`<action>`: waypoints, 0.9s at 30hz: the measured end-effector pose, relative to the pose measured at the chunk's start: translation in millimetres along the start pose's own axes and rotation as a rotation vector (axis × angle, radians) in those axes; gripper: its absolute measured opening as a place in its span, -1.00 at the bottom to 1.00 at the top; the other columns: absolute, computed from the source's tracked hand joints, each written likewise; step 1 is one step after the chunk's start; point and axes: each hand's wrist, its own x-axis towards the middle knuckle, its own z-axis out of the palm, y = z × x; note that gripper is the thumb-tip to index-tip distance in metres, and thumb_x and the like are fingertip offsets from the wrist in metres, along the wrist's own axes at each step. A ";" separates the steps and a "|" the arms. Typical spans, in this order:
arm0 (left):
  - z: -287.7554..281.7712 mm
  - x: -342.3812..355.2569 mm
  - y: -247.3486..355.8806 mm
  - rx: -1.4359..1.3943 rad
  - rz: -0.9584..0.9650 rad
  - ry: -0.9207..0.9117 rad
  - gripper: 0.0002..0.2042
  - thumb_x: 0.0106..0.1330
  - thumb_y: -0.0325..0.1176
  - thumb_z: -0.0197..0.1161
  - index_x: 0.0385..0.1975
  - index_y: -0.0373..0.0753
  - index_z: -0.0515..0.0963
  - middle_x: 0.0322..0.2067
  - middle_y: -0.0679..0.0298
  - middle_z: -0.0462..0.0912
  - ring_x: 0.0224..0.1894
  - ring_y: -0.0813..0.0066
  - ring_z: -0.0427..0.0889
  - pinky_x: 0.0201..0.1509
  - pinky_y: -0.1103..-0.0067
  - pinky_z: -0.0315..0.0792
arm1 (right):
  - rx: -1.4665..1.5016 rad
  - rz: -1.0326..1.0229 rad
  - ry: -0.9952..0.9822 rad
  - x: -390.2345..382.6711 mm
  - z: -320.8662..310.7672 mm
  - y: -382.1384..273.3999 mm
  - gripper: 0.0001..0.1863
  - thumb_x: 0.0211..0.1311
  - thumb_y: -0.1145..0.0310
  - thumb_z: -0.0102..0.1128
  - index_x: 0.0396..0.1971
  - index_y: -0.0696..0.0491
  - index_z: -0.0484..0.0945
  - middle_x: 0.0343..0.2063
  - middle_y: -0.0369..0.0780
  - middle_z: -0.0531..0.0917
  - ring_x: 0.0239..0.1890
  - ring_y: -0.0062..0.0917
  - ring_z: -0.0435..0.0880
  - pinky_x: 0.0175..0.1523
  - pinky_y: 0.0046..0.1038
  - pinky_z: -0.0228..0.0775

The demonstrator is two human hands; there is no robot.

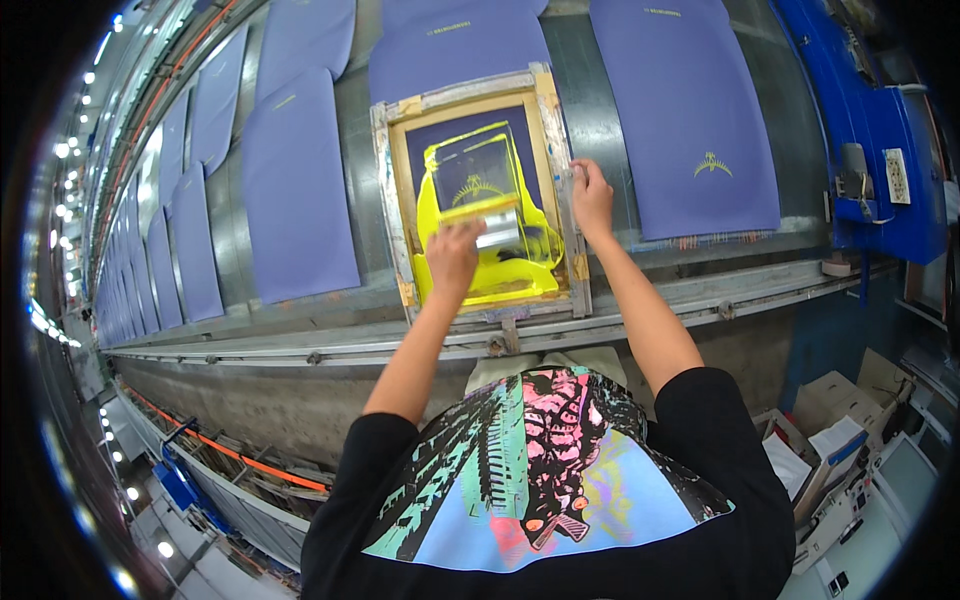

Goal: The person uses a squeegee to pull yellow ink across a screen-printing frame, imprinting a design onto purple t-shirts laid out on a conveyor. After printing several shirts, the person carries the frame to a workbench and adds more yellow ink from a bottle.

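In front of me a screen-printing frame [384,165] lies over a blue-purple fabric piece on the long table. Bright yellow ink [515,286] is smeared over its mesh, thickest toward the near end. My left hand [455,262] is closed on a squeegee [497,232] with a silvery face, slightly blurred, which rests across the middle of the mesh. Just beyond the squeegee, a small arched motif shows through the mesh. My right hand [592,200] has its fingers curled on the frame's right side; its fingertips are partly hidden.
To the right lies a blue-purple piece [690,120] bearing a yellow arched print. More such pieces [298,190] line the table to the left. A metal rail [660,307] follows the near edge. Blue machinery [885,150] stands at the right, with cardboard boxes [835,405] below.
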 end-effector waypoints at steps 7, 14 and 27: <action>9.9 36.7 -31.9 -0.230 -0.096 -0.016 -0.65 0.12 -0.58 0.24 -0.19 0.05 0.77 -0.17 0.34 0.80 -0.15 0.20 0.77 -0.15 0.28 0.63 | -0.038 0.076 -0.024 -4.4 8.0 8.2 -0.81 0.49 0.26 0.08 -0.08 -0.02 0.62 -0.51 0.05 0.65 -0.31 0.09 0.67 -0.25 0.01 0.41; 4.3 180.8 -69.2 -0.023 -0.223 -0.276 -0.67 0.10 -0.41 0.31 -0.12 0.04 0.78 -0.26 0.14 0.78 -0.15 0.07 0.75 -0.05 0.26 0.62 | 0.020 0.062 -0.044 -3.7 12.3 -5.0 -0.81 0.49 0.27 0.08 -0.10 0.01 0.61 -0.50 0.07 0.64 -0.33 0.08 0.67 -0.26 -0.04 0.42; 6.2 -15.3 25.5 -0.142 -0.031 -0.008 -0.74 0.11 -0.53 0.32 -0.26 0.02 0.77 -0.20 0.44 0.79 -0.19 0.35 0.71 -0.22 0.38 0.50 | -0.018 0.041 -0.077 17.8 -1.6 16.7 -0.80 0.47 0.26 0.11 -0.11 0.00 0.65 -0.37 0.02 0.70 -0.24 -0.03 0.71 -0.12 -0.12 0.48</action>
